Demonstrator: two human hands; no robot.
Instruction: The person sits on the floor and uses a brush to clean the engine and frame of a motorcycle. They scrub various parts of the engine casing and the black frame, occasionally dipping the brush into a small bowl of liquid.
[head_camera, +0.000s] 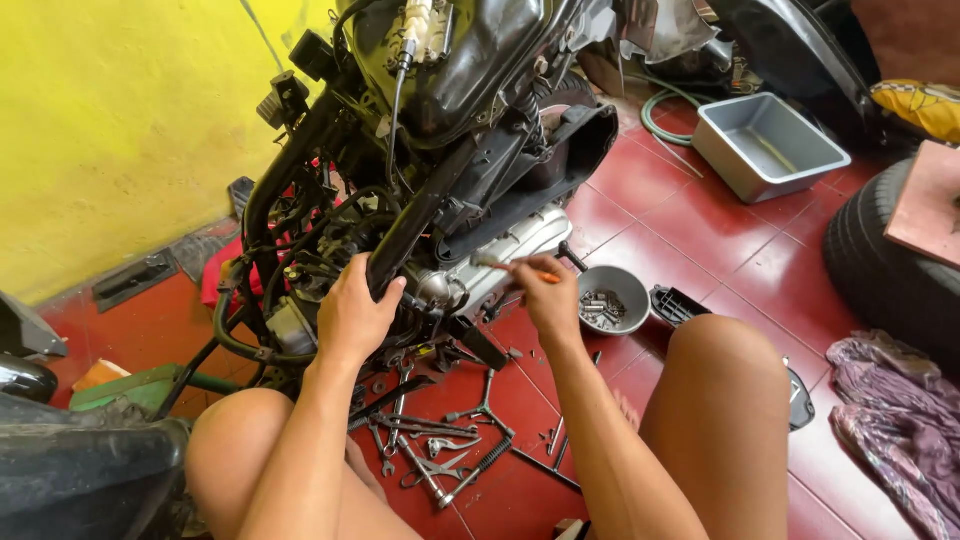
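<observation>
while the person squats on the red tile floor (720, 250), the head view looks down on both bare hands at a stripped motorbike (440, 130). the left hand (352, 312) has its fingers curled tight round a black frame tube (400, 240), thumb on the near side and fingertips wrapped over the far side. just beyond those fingers sit tangled black cables and a bit of red cloth (222, 275). the right hand (548, 292) pinches a thin orange-handled brush (520, 268), fingers narrow and closed on the handle; the brush tip points away from the fingers toward the silver engine cover (510, 245), close to it, though whether it touches i cannot tell. just right of the right-hand fingers stands a small grey bowl (628, 283) holding bolts, and beside that a black vented cover (676, 304). below both wrists, between the knees, wrenches and pliers (440, 450) lie scattered on the tiles. well beyond the right fingers a grey plastic tub (765, 145) sits on the floor, with a green hose (660, 115) near it. far to the right lie a tyre (880, 260) and a purple rag (900, 420).
</observation>
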